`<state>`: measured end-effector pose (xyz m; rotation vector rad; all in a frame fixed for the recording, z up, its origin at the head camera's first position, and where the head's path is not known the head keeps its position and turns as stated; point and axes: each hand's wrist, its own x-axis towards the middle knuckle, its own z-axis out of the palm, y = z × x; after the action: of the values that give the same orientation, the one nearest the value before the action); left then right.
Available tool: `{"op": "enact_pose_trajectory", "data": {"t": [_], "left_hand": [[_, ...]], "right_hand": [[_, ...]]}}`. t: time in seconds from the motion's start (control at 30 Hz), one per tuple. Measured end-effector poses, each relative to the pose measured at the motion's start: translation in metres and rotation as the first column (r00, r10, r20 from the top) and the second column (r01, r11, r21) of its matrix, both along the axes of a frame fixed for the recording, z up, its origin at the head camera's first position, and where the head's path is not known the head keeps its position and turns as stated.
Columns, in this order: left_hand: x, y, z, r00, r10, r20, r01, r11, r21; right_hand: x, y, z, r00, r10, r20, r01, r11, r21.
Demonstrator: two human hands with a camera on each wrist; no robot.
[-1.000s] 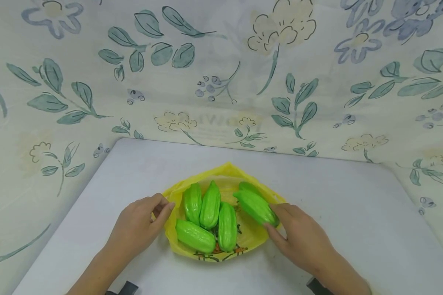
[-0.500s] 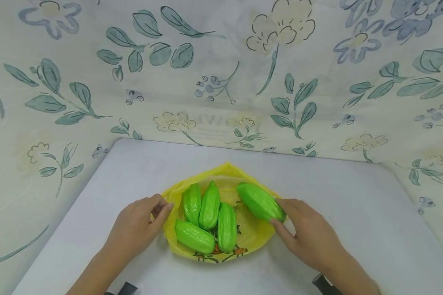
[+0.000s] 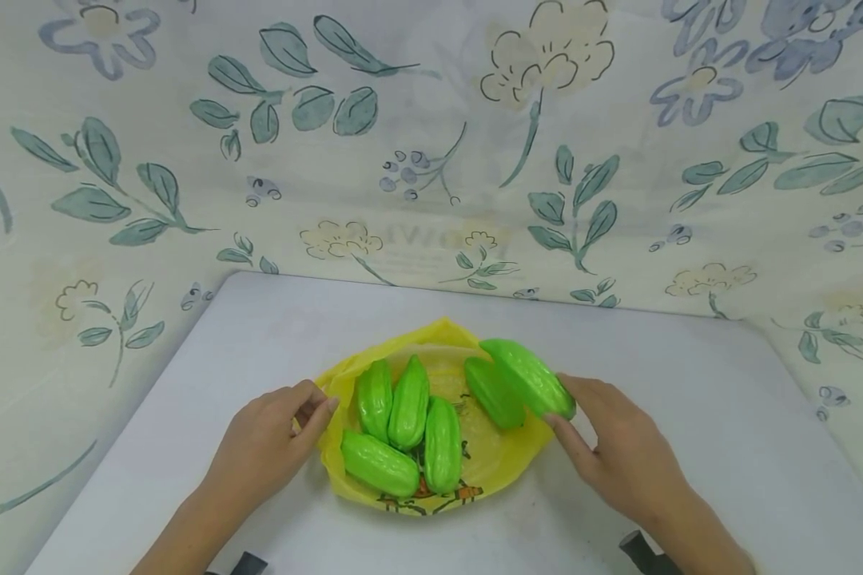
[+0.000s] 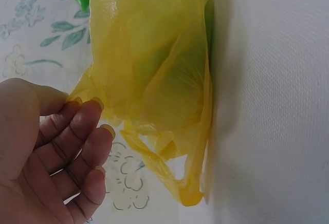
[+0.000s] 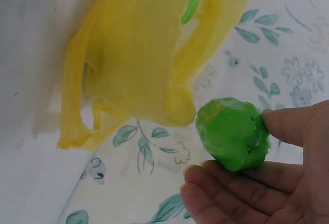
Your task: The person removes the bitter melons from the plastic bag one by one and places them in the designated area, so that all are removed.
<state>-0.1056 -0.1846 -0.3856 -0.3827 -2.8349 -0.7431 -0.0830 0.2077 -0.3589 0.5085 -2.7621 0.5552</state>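
Observation:
In the head view my left hand [image 3: 273, 435] pinches the left rim of a yellow plastic bag [image 3: 507, 471], its mouth spread wide. The left wrist view shows thumb and fingertips together on the bag's edge. My right hand [image 3: 622, 447] grips a shiny green bitter gourd [image 3: 528, 375] by its near end, over the bag's right rim, with the pointed end tilted up and left. From the right wrist, the gourd's blunt end [image 5: 231, 134] sits between thumb and fingers. Another gourd [image 3: 492, 395] lies inside beneath it, partly covered. Several more gourds [image 3: 408, 403] fill the bag's left half.
The bag lies on a white table [image 3: 690, 383], with table surface on both sides. Behind stands a floral cloth backdrop [image 3: 431, 120]. A loop handle [image 5: 77, 106] of the bag hangs on its right side. Dark bands [image 3: 643, 551] sit at both wrists.
My right hand has moved right and slightly up with the gourd, out toward the bag's rim. The gourd underneath has come into view. My left hand has stayed at the rim.

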Motion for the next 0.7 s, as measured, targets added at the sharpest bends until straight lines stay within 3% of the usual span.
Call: {"op": "enact_pose_trajectory", "data": {"t": [0.4,0.7], "left_hand": [[0.0,0.0,0.0,1.0,0.002,0.029,-0.002,1.0,-0.004],[0.0,0.001,0.001,0.999,0.005,0.049,-0.005,1.0,-0.004]], "right_hand": [[-0.01,0.018,-0.009,0.998,-0.043,-0.039,0.041,0.998,-0.044],[-0.018,0.028,-0.018,0.995,-0.093,-0.022,0.092,0.994,-0.067]]}}
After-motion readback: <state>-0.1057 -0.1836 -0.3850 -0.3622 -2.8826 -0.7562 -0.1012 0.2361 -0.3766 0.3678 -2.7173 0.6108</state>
